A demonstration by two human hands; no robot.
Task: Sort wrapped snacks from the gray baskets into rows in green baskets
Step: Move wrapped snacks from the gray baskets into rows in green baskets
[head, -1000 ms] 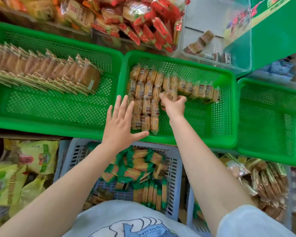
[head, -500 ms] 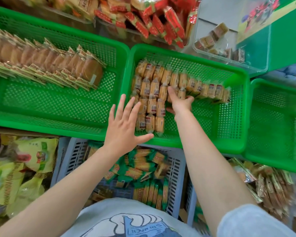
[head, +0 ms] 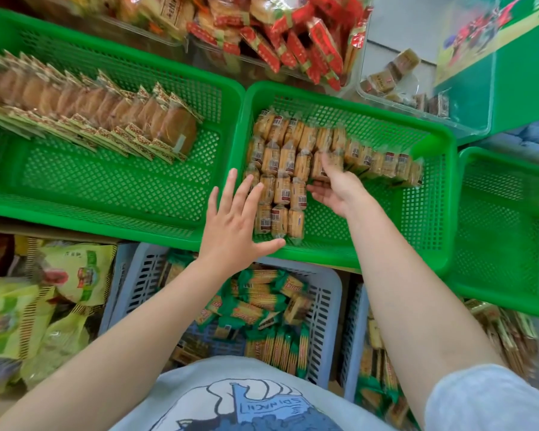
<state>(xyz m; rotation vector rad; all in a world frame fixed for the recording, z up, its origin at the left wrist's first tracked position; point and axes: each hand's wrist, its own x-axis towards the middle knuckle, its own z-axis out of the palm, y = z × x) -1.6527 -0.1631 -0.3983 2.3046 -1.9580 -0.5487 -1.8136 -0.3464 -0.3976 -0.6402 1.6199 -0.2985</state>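
Observation:
The middle green basket (head: 339, 259) holds small clear-wrapped biscuit packets (head: 282, 169) set in rows at its left, with one longer row running right. My left hand (head: 234, 225) lies open with fingers spread over the basket's front left rim, its fingertips against the leftmost packets. Inside the basket, my right hand (head: 336, 188) is blurred, its thumb out to the left and its fingers stretched onto a packet at the end of the second row. Below, a gray basket (head: 324, 306) contains green-wrapped snacks (head: 259, 303).
The left green basket (head: 106, 181) has a row of wrapped cakes (head: 106, 110) along its back. The right green basket (head: 504, 244) holds nothing. A second gray basket (head: 353, 337) is under my right arm. Red packets (head: 293, 35) fill clear bins behind; yellow-green bags (head: 28, 306) lie at left.
My right hand has set its packets into the rows and shifted slightly right, its fingers now stretched out. My left hand has stayed by the left packets. The view has tilted down.

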